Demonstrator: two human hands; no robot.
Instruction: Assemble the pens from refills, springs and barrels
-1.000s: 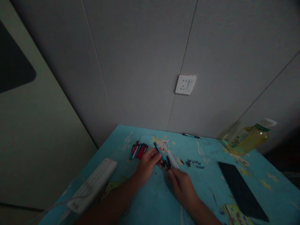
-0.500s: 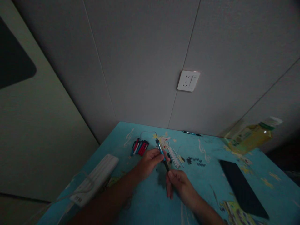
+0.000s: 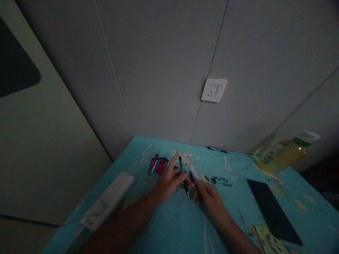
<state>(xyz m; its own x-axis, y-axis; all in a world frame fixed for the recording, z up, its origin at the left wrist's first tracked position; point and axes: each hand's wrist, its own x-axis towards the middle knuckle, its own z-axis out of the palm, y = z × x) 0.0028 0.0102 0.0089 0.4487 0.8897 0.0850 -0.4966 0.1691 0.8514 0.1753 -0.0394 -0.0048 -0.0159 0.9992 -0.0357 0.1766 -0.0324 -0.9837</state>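
Note:
My left hand point(image 3: 169, 183) grips a pen point(image 3: 181, 165) between thumb and fingers, with the index finger stretched out past it. The pen has a blue barrel and a black lower part, and its tip points down toward me. Just to the right, my right hand point(image 3: 209, 198) has its fingers drawn together beside the near ends of thin white sticks point(image 3: 195, 172); what they pinch, if anything, is hidden. A small black piece point(image 3: 191, 177) lies between the hands. Left of them is a bunch of red, blue and white pen barrels point(image 3: 159, 165).
Small dark pieces point(image 3: 221, 181) lie right of the sticks. Another pen point(image 3: 217, 150) rests along the wall. A white power strip point(image 3: 109, 197) with a cable is at left. On the right are a dark flat slab point(image 3: 274, 211) and a bottle of yellow liquid point(image 3: 284, 155).
My right hand has let go of the pen's lower end and moved up and right to the white sticks. The pen's tip now shows, and my left index finger has straightened.

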